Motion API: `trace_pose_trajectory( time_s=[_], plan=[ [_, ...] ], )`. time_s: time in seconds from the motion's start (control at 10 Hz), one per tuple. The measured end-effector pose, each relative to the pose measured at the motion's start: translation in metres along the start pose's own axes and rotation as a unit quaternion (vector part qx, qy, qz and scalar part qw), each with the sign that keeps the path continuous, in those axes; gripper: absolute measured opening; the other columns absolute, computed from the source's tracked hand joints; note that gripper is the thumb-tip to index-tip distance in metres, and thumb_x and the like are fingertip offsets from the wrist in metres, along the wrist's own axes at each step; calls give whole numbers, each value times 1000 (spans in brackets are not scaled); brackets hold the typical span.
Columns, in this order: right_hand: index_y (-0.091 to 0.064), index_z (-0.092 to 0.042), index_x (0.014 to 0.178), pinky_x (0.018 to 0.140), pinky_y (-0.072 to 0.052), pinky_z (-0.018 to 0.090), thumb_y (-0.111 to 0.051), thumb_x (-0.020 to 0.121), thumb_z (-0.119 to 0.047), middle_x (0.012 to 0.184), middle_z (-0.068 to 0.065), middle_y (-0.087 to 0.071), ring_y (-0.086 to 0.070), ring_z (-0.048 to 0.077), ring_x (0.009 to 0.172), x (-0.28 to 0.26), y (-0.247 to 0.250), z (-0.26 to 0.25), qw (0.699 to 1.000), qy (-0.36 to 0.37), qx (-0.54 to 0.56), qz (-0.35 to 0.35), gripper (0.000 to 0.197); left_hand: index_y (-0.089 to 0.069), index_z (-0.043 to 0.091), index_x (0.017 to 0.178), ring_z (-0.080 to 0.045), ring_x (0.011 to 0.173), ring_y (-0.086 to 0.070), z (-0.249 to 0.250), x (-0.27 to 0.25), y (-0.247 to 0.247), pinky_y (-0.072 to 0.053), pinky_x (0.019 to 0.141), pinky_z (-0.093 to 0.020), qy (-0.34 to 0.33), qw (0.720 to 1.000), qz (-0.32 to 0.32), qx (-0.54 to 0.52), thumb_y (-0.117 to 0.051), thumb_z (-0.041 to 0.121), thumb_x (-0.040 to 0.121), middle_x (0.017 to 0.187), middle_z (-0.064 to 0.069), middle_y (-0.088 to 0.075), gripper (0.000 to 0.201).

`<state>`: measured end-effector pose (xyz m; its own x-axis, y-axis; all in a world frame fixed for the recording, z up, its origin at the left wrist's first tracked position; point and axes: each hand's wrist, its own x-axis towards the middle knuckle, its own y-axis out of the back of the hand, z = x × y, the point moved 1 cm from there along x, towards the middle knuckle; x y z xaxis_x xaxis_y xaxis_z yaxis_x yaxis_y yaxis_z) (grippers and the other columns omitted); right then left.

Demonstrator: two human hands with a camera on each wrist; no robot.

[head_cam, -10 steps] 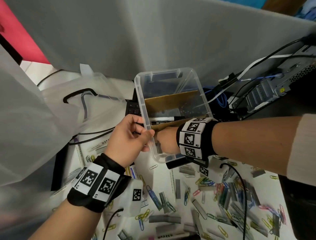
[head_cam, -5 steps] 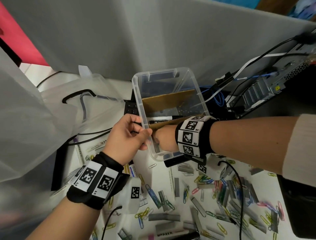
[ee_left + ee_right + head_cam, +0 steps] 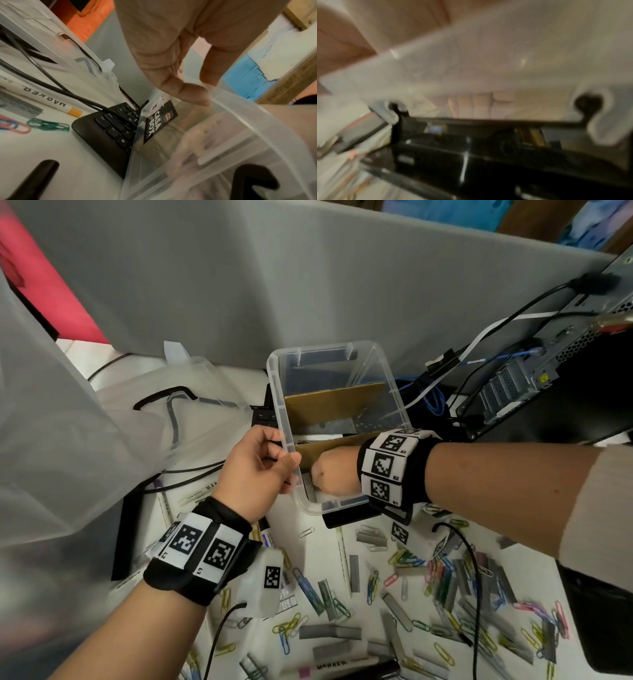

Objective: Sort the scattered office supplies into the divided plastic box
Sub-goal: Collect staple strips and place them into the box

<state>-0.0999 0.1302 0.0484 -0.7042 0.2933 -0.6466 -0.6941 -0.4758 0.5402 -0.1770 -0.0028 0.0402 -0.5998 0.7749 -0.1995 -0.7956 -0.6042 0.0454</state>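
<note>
Both hands unmoved: left hand [image 3: 255, 470] still pinches box [image 3: 394, 392] rim; right hand [image 3: 330, 474] inside, fingers hidden

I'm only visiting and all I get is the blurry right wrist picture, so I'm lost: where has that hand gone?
Observer: The right hand is down inside the clear plastic box, in its near compartment, fingers curled.
Visitor: And the other hand?
Observer: The left hand grips the box's left rim.
Visitor: Is there much left to sort?
Observer: Yes, many paper clips lie scattered on the table.
</note>
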Motion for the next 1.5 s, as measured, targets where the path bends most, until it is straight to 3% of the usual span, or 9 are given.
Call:
trace_pose_trajectory(
  time_s=[0.1,0.3,0.5,0.6,0.8,1.0,1.2,1.4,1.5],
  plan=[
    [-63,-3,116,85,-50,35,-45,95,-13,99,8,-65,-61,25,89,-27,17,9,870,16,491,-41,29,-50,4,112,-24,64,-59,-1,3,2,-52,50,-24,-5,1000,14,16,-59,3,90,76,-13,-54,23],
    [-63,-7,107,85,-43,27,-36,96,-11,110,7,-62,-57,23,102,-60,-2,21,850,-11,522,69,29,-53,7,112,-14,61,-59,-2,0,1,-53,53,-22,8,1000,20,21,-59,5,91,75,-9,-55,22],
    [-65,-18,98,68,-52,25,-48,92,-11,82,-1,-65,-60,15,73,-107,-41,19,711,-128,645,249,20,-53,11,107,-20,71,-62,-2,-11,4,-55,66,-34,43,998,48,-24,-46,9,98,84,-9,-63,12],
    [-66,-15,87,61,-47,15,-55,87,-6,77,-3,-63,-57,11,68,-127,-55,6,673,-137,669,283,15,-57,12,92,-20,72,-63,-9,-24,11,-53,65,-33,65,996,52,19,-46,7,98,83,-7,-64,13],
    [-69,-18,77,62,-43,12,-61,83,-5,73,-8,-63,-57,5,69,-140,-93,-35,694,-126,693,151,16,-63,14,84,-14,71,-63,-35,-64,-9,-52,66,-26,123,959,-96,238,-54,11,94,81,-2,-68,14],
    [-60,-14,82,77,-49,28,-45,86,-6,83,-4,-56,-57,17,88,-116,-123,-74,746,-160,643,72,18,-59,23,93,-16,82,-59,-56,-87,-70,-47,75,-24,16,877,-214,429,-59,25,86,90,4,-61,7],
    [-63,-15,89,74,-44,31,-52,87,-16,94,1,-55,-50,21,94,-91,-144,-93,750,-185,606,192,11,-40,23,133,-26,119,-41,-63,-83,-109,-39,99,-39,-28,779,-186,599,-62,40,82,127,-3,-43,58],
    [-63,-20,97,89,-42,33,-50,90,-24,106,0,-57,-48,22,104,-79,-147,-89,800,-139,552,190,15,-42,19,132,-27,120,-38,-72,-80,-122,-36,98,-40,17,727,-170,665,-63,35,81,129,-5,-40,57],
    [-61,-21,105,94,-38,33,-50,92,-28,112,0,-55,-46,23,110,-77,-147,-87,819,-118,531,184,19,-41,20,133,-27,118,-40,-74,-79,-125,-37,96,-39,15,732,-157,662,-56,33,85,127,-5,-41,52]
  ],
)
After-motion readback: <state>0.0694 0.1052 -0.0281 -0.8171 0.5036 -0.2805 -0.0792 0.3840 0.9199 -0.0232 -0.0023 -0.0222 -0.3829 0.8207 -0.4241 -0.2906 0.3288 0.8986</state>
